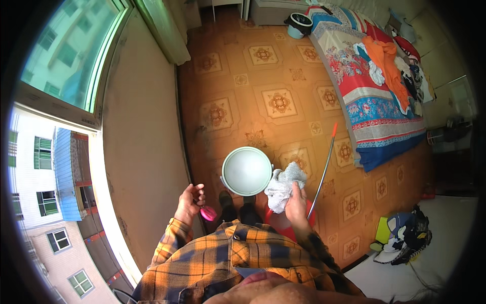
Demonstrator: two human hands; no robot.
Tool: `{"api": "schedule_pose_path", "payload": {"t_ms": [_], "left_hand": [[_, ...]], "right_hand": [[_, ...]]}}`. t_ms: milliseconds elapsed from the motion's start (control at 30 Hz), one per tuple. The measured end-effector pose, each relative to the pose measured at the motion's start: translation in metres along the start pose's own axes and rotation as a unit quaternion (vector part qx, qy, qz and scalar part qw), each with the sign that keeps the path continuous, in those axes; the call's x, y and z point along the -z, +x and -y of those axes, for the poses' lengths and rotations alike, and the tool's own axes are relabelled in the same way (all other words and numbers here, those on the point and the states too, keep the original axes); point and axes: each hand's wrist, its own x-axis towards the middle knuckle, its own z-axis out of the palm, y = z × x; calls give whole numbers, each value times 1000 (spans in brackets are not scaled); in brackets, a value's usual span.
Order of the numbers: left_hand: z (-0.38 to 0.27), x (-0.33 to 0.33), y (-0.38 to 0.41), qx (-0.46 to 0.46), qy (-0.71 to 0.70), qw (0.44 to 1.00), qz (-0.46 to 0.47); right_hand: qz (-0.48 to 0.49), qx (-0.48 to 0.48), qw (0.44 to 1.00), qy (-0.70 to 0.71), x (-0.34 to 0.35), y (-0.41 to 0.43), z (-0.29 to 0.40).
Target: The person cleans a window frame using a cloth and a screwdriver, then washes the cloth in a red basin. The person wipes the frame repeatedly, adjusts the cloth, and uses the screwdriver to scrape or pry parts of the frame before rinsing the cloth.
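Note:
In my right hand (297, 205) is a crumpled light grey cloth (286, 186), held just right of a pale round bucket (246, 171). The bucket stands in front of my feet and looks whitish inside. My left hand (191, 201) is raised left of the bucket, near the wall, with its fingers curled. A bright pink object (208, 213) hangs at its lower side; its kind and how it is held are unclear. Below my right hand, partly hidden by the arm, is a red basin or bucket (279, 220). A metal pole with an orange end (325, 167) slants up beside it.
An open window (97, 171) and a low wall (144, 114) run along the left. At the right stands a bed (372, 98) with piled clothes (387, 68). A small bin (299, 26) stands by its far end. More clothes (402, 235) lie on a pale surface at lower right.

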Motion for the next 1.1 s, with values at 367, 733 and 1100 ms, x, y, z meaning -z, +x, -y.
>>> {"api": "schedule_pose_path", "payload": {"t_ms": [367,733,1100], "left_hand": [[33,56,59,82,-56,994,-34],[70,-48,6,9,261,918,299],[110,-19,16,25,178,971,160]], "right_hand": [[-50,51,995,-74,2,-18,-5],[84,-17,993,-84,-44,-36,-92],[102,-137,959,-228,43,-31,-110]]}}
